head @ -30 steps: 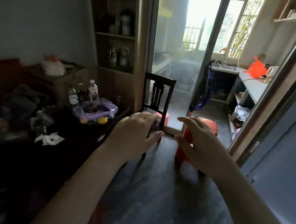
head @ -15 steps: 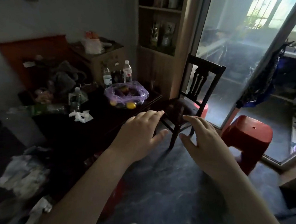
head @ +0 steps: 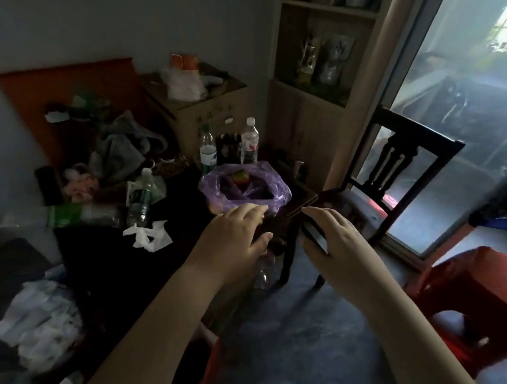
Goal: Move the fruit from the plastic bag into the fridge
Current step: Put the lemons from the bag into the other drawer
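Fruit (head: 241,177) lies in the purple plastic bag (head: 277,195), which stands open-mouthed at the far right corner of the dark bench (head: 106,259). Only one red-and-yellow piece shows clearly through the opening. The rest of the contents are dark shapes that cannot be told apart, and a yellow piece (head: 214,209) at the bag's near side is half covered by the left hand (head: 234,235). That hand hovers palm-down just in front of the bag, its fingers (head: 254,211) loosely spread and holding nothing; whether the fingertips touch the plastic cannot be told. The right hand (head: 336,239) hangs beside it, apart from the bag, with its fingers straight, slightly apart and empty as far as can be seen. A dark edge below its thumb is too dim to identify. Both forearms run out of the bottom of the frame.

Two water bottles (head: 249,143) stand upright just behind the bag. A third bottle (head: 141,196) stands further left, a green-labelled bottle (head: 85,214) lies on its side, and a crumpled tissue (head: 148,234) lies near them. The bench's near edge is lost in shadow.

A dark wooden chair (head: 397,172) stands close to the bench corner, its seat just beside the bag. A red stool (head: 479,291) at the right is cut off by the frame. Between the chair, the stool and the person, grey floor (head: 295,344) lies open.
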